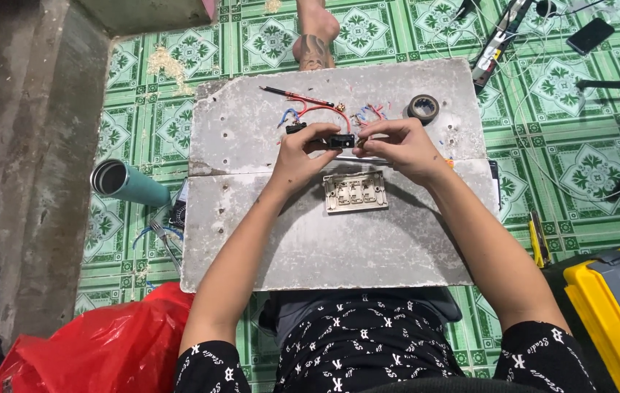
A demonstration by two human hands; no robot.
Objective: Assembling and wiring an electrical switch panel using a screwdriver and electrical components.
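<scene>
My left hand (302,149) and my right hand (396,145) meet over a grey-white board (252,240) lying across my lap. Both pinch a small black switch module (340,141) between their fingertips. Just below the hands a beige switch frame (355,192) with several slots lies flat on the board. Beyond the hands lie red and blue wire pieces (310,113), another small black part (295,129) and a thin dark-tipped tool (284,92). A roll of black tape (423,108) sits at the board's far right.
A teal metal cup (129,183) lies on the green patterned tiles at left, a red plastic bag (99,342) near left. A yellow toolbox (615,306) stands at right with a yellow-handled tool (539,240). A power strip (495,44), cables and a phone (590,35) lie far right.
</scene>
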